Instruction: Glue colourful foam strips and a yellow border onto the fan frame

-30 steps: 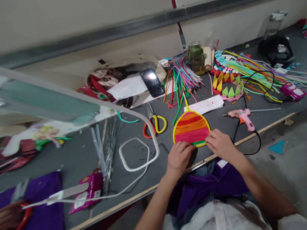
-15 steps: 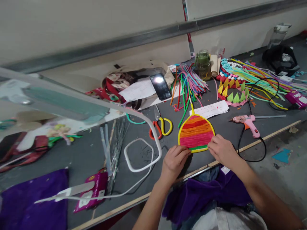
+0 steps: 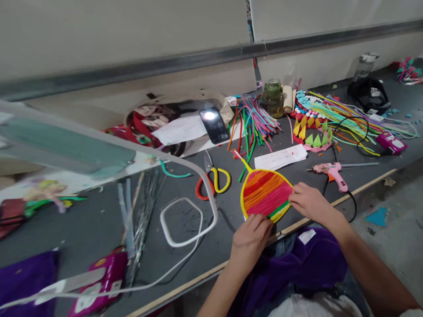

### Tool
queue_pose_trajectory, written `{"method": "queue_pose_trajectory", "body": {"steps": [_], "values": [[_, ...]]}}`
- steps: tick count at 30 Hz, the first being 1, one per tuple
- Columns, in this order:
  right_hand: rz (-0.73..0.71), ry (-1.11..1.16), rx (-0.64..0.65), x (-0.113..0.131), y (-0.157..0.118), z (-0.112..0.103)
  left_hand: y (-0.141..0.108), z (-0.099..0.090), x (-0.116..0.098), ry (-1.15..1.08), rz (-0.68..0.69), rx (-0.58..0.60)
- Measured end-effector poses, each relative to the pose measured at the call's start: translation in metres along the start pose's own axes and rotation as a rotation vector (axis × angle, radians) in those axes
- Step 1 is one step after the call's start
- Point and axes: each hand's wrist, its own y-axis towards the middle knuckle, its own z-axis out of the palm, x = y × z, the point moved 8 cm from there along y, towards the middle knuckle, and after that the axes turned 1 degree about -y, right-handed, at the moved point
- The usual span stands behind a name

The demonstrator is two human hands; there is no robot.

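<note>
A round frame (image 3: 264,193) edged in yellow, filled with red, orange, pink and green stripes, lies at the front edge of the dark table, its thin yellow handle pointing up and left. My left hand (image 3: 251,235) has its fingers closed on the lower left rim. On the right rim, the bent fingers of my right hand (image 3: 309,200) pinch the yellow edge. Both thumbs are largely hidden. Just behind the round frame is a white paper slip (image 3: 280,157).
Scissors (image 3: 213,178) and a white lamp frame (image 3: 181,244) are on the left. A pink glue gun (image 3: 332,173) with a black cord lies right. Behind are pipe cleaners (image 3: 256,121), a phone (image 3: 214,125), a green-lidded jar (image 3: 273,99) and a paper crown (image 3: 312,134).
The round frame has turned counterclockwise, so its handle now leans left and its stripes slant. Both hands stay on its rim. The camera view has shifted too.
</note>
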Motion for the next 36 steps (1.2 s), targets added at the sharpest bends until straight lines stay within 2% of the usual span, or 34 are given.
{"method": "queue_pose_trajectory", "body": {"steps": [9, 21, 24, 28, 30, 33, 36], "values": [[0.015, 0.010, -0.026, 0.004, 0.002, 0.001, 0.014, 0.003, -0.002, -0.002, 0.054, -0.059], [0.055, 0.032, -0.059, 0.006, -0.003, -0.003, 0.014, 0.009, 0.005, -0.014, 0.085, -0.080], [0.088, 0.095, -0.155, 0.003, -0.011, -0.010, 0.014, 0.010, 0.007, -0.026, 0.075, -0.081], [0.252, 0.243, -0.437, -0.018, -0.044, -0.032, 0.015, 0.010, 0.006, -0.028, 0.056, -0.071], [0.325, 0.262, -0.538, -0.027, -0.063, -0.040, 0.015, 0.009, 0.006, -0.025, 0.054, -0.076], [0.363, 0.260, -0.581, -0.029, -0.080, -0.039, 0.016, 0.008, 0.005, -0.026, 0.063, -0.093], [0.351, 0.266, -0.570, -0.017, -0.080, -0.025, 0.017, 0.007, 0.005, -0.034, 0.073, -0.114]]}}
